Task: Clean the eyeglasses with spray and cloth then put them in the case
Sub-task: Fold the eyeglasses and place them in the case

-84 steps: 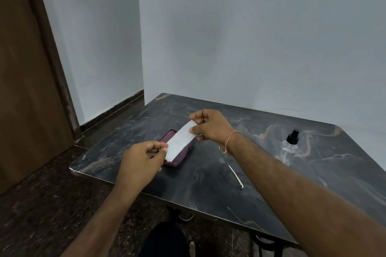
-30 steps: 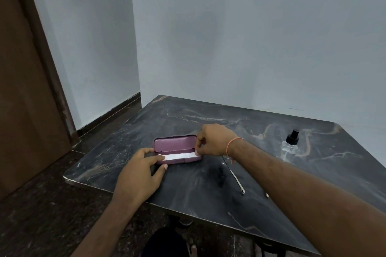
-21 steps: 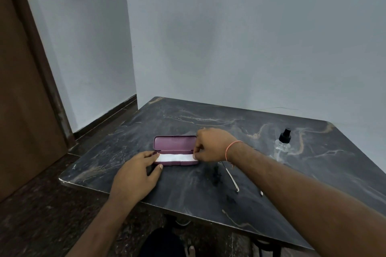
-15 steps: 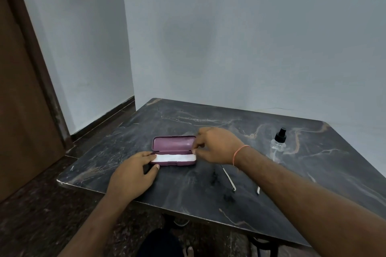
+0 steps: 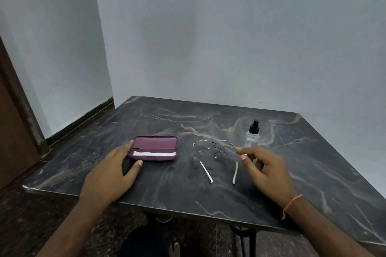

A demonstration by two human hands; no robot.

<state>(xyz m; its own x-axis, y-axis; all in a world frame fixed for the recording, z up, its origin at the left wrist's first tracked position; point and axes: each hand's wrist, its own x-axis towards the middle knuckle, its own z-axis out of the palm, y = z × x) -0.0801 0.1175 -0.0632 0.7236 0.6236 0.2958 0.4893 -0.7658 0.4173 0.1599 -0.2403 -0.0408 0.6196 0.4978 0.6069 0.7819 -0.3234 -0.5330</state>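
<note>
The left hand (image 5: 108, 175) lay flat on the dark marbled desk (image 5: 167, 190), its grip spread, fingertips touching the left end of the open maroon case (image 5: 155, 148). Inside the case, just beyond that grip, lay the folded white cloth (image 5: 154, 153). The right hand (image 5: 265, 171) hovered with its grip loosely curled, thumb and forefinger at the right hinge of the eyeglasses (image 5: 215, 152); whether they pinched it could not be told. The glasses rested unfolded between both grips. The spray bottle (image 5: 253, 133) stood just beyond the right grip.
</note>
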